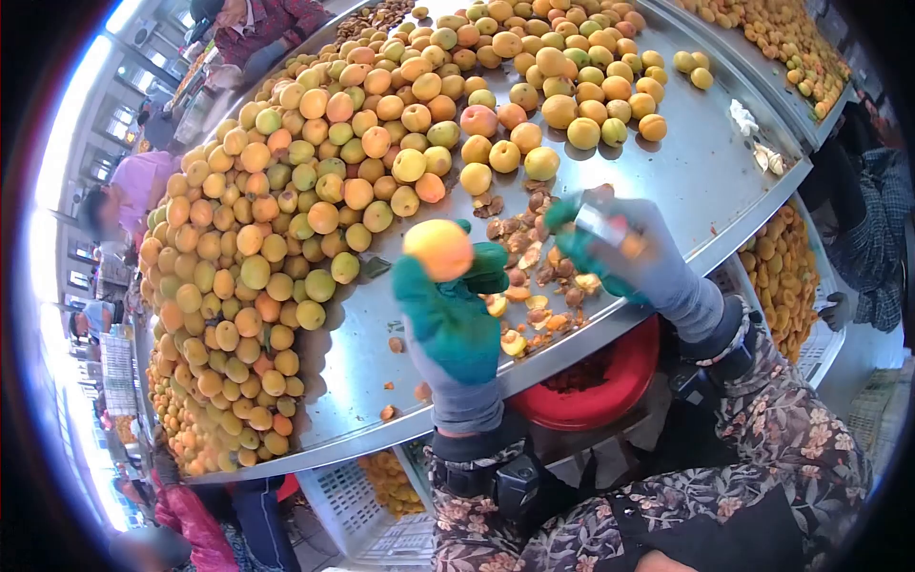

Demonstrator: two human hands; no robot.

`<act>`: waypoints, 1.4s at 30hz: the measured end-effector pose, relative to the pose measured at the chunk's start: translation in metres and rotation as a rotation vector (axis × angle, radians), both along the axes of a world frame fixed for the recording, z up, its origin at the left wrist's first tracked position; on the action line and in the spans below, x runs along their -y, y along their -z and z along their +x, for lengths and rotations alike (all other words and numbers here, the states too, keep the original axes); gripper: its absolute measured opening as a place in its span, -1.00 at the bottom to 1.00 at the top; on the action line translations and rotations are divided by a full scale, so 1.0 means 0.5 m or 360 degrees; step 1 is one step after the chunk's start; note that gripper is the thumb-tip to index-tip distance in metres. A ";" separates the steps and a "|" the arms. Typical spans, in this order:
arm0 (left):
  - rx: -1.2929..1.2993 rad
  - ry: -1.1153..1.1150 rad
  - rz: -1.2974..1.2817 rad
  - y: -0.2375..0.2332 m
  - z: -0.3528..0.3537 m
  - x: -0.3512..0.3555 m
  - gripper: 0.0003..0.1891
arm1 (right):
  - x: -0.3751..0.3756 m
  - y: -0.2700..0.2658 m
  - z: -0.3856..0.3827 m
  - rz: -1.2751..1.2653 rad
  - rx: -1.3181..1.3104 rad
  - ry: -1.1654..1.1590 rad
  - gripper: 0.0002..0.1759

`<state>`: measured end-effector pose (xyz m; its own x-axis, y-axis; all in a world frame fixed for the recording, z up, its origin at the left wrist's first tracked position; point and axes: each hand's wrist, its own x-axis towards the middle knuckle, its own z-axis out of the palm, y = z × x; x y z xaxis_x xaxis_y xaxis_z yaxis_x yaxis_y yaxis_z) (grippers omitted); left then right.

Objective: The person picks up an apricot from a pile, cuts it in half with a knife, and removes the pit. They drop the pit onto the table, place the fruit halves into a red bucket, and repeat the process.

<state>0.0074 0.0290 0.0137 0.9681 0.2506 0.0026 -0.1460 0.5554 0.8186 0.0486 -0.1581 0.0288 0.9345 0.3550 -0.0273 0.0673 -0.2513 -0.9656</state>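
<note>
My left hand (453, 305), in a green-and-grey glove, is closed around a whole orange-yellow apricot (438, 250) and holds it up above the metal table (357, 400). My right hand (620, 243), gloved the same way, is curled above a scatter of apricot pits and scraps (524, 238). A small whitish, shiny thing (600, 225) shows at its fingers, too smeared by motion to name. An orange-brown patch shows beside it. A large heap of whole apricots (315, 172) lies beyond and to the left of both hands.
A red basin (600, 386) sits below the table's raised front edge. White crates with apricots (357, 520) stand below left, and one with apricot halves (782, 276) is at right. White scraps (743, 119) lie on the table. Other people (267, 33) are around the tables.
</note>
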 end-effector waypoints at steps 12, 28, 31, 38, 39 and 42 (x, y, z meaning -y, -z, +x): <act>0.0604 -0.0845 0.1954 0.028 0.012 0.076 -0.80 | -0.110 0.026 -0.029 0.0409 0.0717 0.0336 -0.73; 0.0187 -0.0092 0.0888 0.092 -0.031 0.014 -0.55 | -0.087 0.029 -0.037 -0.0288 0.1429 -0.0189 -0.36; 0.0316 0.0056 0.0754 0.102 -0.013 -0.008 -0.59 | -0.073 0.045 -0.023 0.0355 0.1078 0.0009 -0.42; 0.0482 -0.0255 0.0823 0.081 -0.021 0.031 -0.48 | -0.070 0.022 -0.047 -0.0477 0.1132 -0.0238 -0.31; 0.0481 -0.0247 0.0817 0.077 -0.022 0.032 -0.48 | -0.073 0.014 -0.049 -0.0527 0.1099 -0.0249 -0.31; 0.0132 0.0142 -0.0153 0.055 -0.023 0.033 -0.51 | -0.066 0.021 -0.037 0.0446 0.0833 0.0029 -0.44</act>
<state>-0.0041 0.0123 -0.0138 0.9839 0.1668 0.0637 -0.1576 0.6443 0.7484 0.0303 -0.1252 0.0186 0.8046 0.2659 0.5310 0.5502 0.0027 -0.8350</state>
